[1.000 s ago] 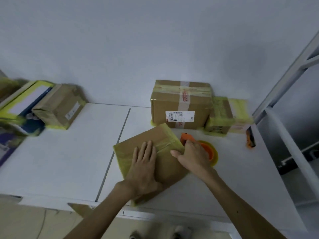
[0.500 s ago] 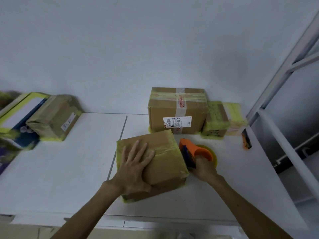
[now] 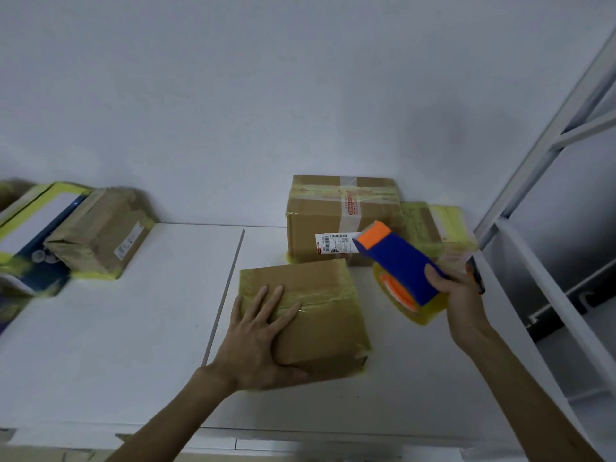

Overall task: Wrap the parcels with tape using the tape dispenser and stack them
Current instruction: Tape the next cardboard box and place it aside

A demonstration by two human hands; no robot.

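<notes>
Resting on the white table (image 3: 133, 328), the brown parcel (image 3: 323, 321) is pressed from above by the left hand (image 3: 256, 335), fingers spread flat and thumb at its near edge. The blue-and-orange tape dispenser (image 3: 403, 265) is gripped by the curled right hand (image 3: 463, 295), off the table, just right of the parcel

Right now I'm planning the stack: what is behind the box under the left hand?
A taller taped box with a white label stands behind it, by the wall. The tape dispenser in the right hand covers part of the label.
</notes>
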